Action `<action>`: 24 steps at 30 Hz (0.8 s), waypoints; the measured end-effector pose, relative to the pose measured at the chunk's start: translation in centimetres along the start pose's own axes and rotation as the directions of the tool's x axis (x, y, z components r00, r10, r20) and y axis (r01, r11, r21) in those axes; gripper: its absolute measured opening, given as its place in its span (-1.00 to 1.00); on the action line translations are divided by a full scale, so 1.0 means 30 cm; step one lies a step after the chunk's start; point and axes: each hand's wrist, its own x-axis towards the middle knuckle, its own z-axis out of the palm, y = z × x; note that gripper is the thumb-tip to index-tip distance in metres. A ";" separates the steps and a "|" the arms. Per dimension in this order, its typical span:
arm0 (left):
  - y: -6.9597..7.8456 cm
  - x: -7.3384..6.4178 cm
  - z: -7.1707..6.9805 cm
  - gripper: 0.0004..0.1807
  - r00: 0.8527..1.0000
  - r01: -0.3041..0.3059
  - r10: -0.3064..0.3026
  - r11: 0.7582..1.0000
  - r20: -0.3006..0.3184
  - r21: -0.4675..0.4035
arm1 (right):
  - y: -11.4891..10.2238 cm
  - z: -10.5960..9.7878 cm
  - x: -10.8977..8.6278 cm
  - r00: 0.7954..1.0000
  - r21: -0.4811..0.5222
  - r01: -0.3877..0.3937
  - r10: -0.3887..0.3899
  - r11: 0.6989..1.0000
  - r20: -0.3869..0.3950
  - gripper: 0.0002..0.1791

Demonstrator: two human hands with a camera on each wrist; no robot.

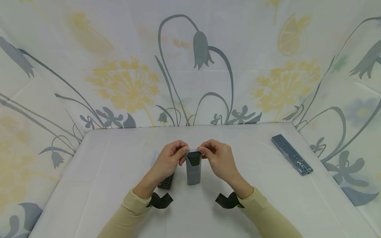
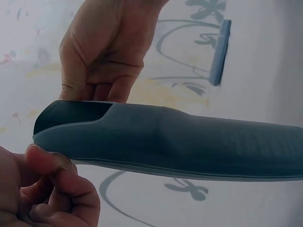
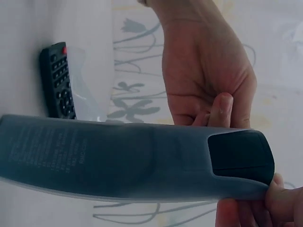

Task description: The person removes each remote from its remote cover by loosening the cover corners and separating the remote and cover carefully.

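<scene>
Pinching translucent sleeve (image 1: 194,177) | left grip (image 1: 168,158), right grip (image 1: 220,159) | remote (image 1: 194,159) inside

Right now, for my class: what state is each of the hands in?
Left hand: closed, pinching the translucent sleeve at its open end.
Right hand: closed, pinching the sleeve's other side.

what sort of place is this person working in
Probably a makeshift tabletop filming booth: a flower-patterned backdrop encloses the white tabletop on three sides, and black straps show at both wrists.
</scene>
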 end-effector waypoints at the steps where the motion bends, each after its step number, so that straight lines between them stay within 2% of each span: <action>1: 0.001 0.000 0.001 -0.81 1.000 0.003 -0.003 1.000 0.002 -0.006 | 0.001 -0.002 0.002 1.000 0.010 -0.017 0.017 1.000 0.008 -0.95; 5: 0.003 0.003 0.003 -0.80 1.000 0.024 -0.024 0.999 0.020 -0.036 | 0.008 -0.009 0.009 0.996 0.050 -0.078 0.076 0.996 0.046 -0.94; 12: -0.009 0.011 0.002 -0.77 0.995 0.082 -0.073 0.987 0.066 -0.137 | 0.034 -0.008 0.018 0.983 0.121 -0.169 0.159 0.978 0.092 -0.88; 17: -0.022 0.019 0.009 -0.78 0.991 0.134 -0.129 0.974 0.037 -0.185 | 0.043 0.000 0.015 0.979 0.147 -0.200 0.191 0.969 0.075 -0.87; 21: -0.035 0.018 0.020 -0.80 0.988 0.153 -0.152 0.961 0.022 -0.229 | 0.054 0.007 0.010 0.977 0.147 -0.213 0.206 0.966 0.059 -0.87; 24: -0.038 0.012 0.027 -0.80 0.987 0.155 -0.158 0.965 0.004 -0.213 | 0.059 0.007 0.006 0.978 0.153 -0.208 0.200 0.966 0.061 -0.86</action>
